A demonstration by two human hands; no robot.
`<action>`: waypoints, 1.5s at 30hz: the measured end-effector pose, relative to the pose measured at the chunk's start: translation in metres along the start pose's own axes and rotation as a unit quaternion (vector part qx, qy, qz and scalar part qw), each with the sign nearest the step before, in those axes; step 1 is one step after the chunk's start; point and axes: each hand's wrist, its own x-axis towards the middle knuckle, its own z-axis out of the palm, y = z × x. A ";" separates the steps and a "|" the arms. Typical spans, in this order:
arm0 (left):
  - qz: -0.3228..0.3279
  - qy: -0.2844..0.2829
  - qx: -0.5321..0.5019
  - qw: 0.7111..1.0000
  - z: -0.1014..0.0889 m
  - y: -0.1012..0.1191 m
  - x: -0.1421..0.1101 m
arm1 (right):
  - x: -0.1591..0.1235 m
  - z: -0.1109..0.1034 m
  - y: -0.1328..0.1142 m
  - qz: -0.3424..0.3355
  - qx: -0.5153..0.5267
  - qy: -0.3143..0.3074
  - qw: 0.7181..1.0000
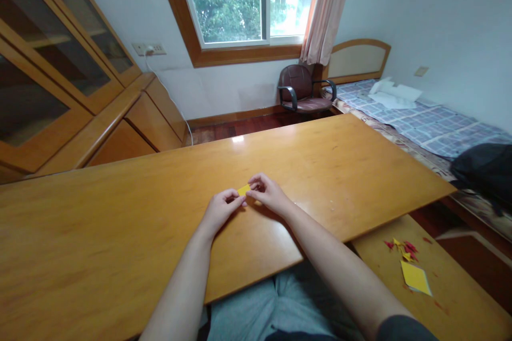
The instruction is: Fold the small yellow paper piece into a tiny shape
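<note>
A small piece of yellow paper [244,190] is held between my two hands, just over the wooden table [160,213]. On its left side, my left hand [222,208] pinches the paper between thumb and fingers. My right hand [267,193] grips the opposite edge, thumb below and fingers curled above. The fingers partly cover the paper, so its folds cannot be made out.
A lower wooden surface [460,287] at the right holds a yellow paper stack [416,277] and several small red and yellow folded pieces [407,249]. Beyond the table stand a brown armchair [296,85], a bed [424,122] with a black bag [486,170], and a cabinet [120,112].
</note>
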 end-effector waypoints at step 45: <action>-0.003 0.012 -0.008 1.000 0.001 -0.003 0.001 | 0.002 -0.001 0.003 0.001 0.013 -0.005 1.000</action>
